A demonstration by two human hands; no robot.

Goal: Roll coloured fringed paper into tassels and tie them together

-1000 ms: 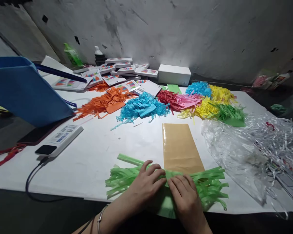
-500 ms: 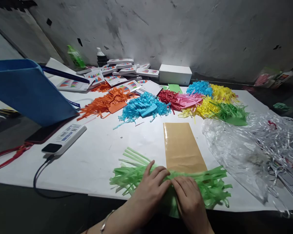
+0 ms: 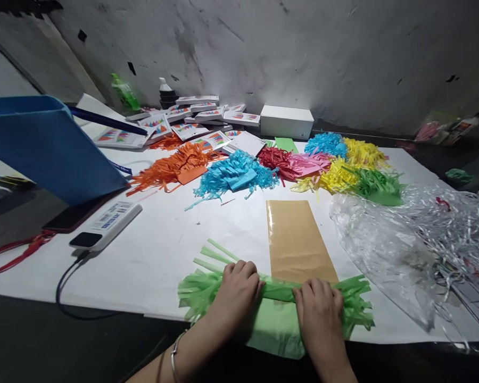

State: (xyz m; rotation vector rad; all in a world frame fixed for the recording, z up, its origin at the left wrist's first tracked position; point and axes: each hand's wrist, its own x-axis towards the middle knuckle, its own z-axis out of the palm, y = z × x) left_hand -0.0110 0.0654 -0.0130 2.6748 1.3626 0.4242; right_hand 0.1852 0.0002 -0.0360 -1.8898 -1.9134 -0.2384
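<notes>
A green fringed tissue paper piece [image 3: 277, 311] lies at the near table edge, its middle gathered into a roll. My left hand [image 3: 237, 292] is curled over the roll's left part, fingers closed on it. My right hand [image 3: 321, 308] is curled over the right part in the same way. Green fringe strips fan out past both hands. A tan glossy rectangular sheet [image 3: 295, 239] lies just beyond the roll, its near end under the green paper.
Heaps of fringed paper in orange [image 3: 175, 165], blue [image 3: 233, 175], red, pink, yellow and green [image 3: 377, 186] lie mid-table. Clear plastic wrapping [image 3: 415, 239] is at right. A blue folder [image 3: 48, 146], a white device [image 3: 106, 226] with cable, printed cards [image 3: 191, 119] and a white box [image 3: 286, 121] sit left and behind.
My hands have moved apart from the centre to the two sides of the green paper, and the middle is now rolled tighter. The left fringe has bunched up.
</notes>
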